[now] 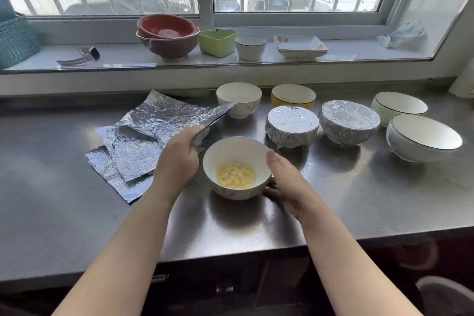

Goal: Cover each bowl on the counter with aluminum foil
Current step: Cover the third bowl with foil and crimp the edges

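Foil sheet (164, 113) edge pinched by left hand (179, 159), lifted.

The counter (77, 213) under both hands is showing brushed, dully reflective steel. Foil sheets (133, 146) left of the left hand (179, 159) are looking crinkled and shiny. The bowl (237, 168) between the hands is gleaming like glazed ceramic.

Watch (88, 55) on windowsill (128, 58)
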